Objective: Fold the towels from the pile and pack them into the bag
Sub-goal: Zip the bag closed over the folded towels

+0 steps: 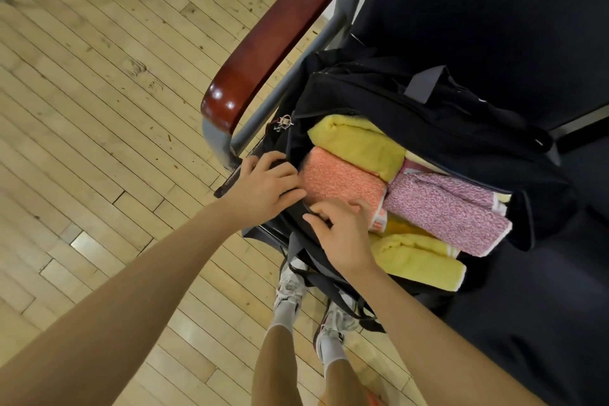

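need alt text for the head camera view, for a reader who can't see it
Two bare hands work at the near edge of an open black fabric bag on a dark seat: the left hand grips its end, the right hand its rim. Inside lie folded yellow, orange and pink speckled towels.

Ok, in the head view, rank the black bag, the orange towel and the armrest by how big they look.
1. Black bag, clearly largest.
2. Armrest.
3. Orange towel, partly hidden by the hands, so its full size is unsure.
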Tool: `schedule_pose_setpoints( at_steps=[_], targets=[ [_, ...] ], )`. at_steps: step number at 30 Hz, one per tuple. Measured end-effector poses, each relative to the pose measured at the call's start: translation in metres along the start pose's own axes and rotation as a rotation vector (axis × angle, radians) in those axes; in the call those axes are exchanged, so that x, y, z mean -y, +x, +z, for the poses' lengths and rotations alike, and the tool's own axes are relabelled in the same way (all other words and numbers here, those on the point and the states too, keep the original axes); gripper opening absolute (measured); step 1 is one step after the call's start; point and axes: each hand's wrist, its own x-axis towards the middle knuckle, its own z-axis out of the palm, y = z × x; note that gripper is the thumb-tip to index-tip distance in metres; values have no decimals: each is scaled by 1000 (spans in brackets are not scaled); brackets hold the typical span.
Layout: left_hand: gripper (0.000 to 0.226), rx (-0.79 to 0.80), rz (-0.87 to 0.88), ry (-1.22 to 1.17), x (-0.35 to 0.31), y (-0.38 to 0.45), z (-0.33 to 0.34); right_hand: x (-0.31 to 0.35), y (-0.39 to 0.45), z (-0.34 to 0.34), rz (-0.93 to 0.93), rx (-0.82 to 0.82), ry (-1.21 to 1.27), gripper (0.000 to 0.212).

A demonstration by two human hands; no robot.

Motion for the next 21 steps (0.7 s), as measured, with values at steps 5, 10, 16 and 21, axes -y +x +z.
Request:
schedule_pose_setpoints(
  at_steps=[5, 10, 16, 21],
  targets=[
    [19, 19, -60, -149, -10, -2, -15, -11, -17, -24, 9, 42, -21, 24],
    [39, 146, 132, 251, -22, -5, 8, -64, -61, -50, 81, 94, -291, 36],
    [34, 9, 119, 263, -54, -13, 64, -114, -104, -52, -55, 301, -304, 46],
    [28, -16, -5, 325, -81, 0, 94, -119, -112, -53, -98, 204, -266, 41]
  ],
)
